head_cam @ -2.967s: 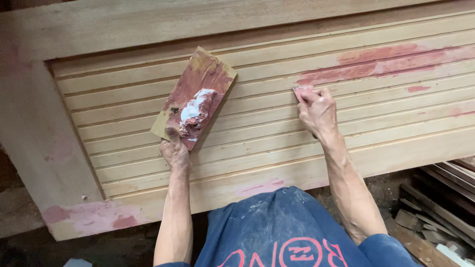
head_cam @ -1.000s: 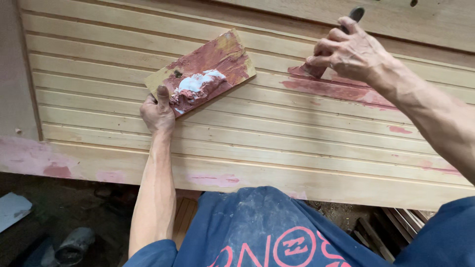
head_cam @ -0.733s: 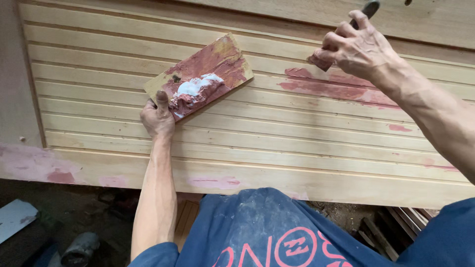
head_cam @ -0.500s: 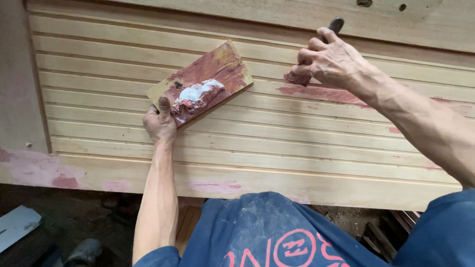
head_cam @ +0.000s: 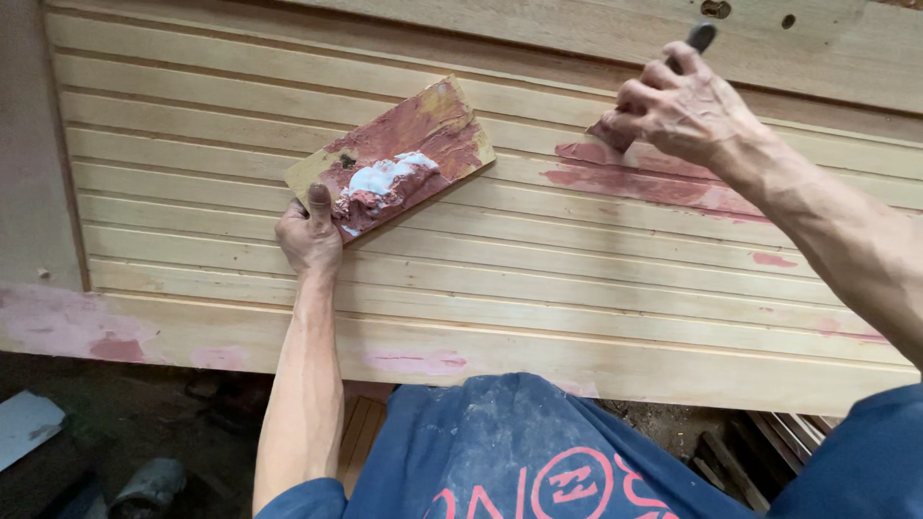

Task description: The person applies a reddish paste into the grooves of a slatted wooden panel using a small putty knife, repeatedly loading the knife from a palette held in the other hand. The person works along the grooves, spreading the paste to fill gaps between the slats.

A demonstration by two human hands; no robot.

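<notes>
The left hand [head_cam: 310, 234] is clamped on the near left corner of a small wooden board [head_cam: 394, 159], thumb lying on top and the other fingers hidden beneath it. The board tilts up to the right and hangs just over the left half of a large slatted wooden panel [head_cam: 481, 269]; whether its underside touches the slats cannot be told. Its top face is smeared reddish brown, and a lump of filler paste [head_cam: 383, 185], part white and part reddish, sits on the near end just beside the thumb. The right hand [head_cam: 687, 111] is farther away and well to the right, closed in a fist around a putty knife [head_cam: 699, 38], of which only the dark handle end shows above the knuckles; the blade is hidden under the fingers. This hand presses down at the left end of a long reddish filler streak [head_cam: 654, 183] that runs rightward along one groove of the panel. A smaller pink spot [head_cam: 774, 259] lies farther right and nearer, and other pink patches [head_cam: 413, 361] mark the smooth bottom rail of the panel, with a broader one at its far left corner. Two small round holes [head_cam: 716, 9] show in the plain top rail above the right hand. Nearest the camera, the person's dusty blue garment [head_cam: 519, 452] fills the lower middle, and some wooden slats [head_cam: 361, 437] lie on the dark floor below the panel.
</notes>
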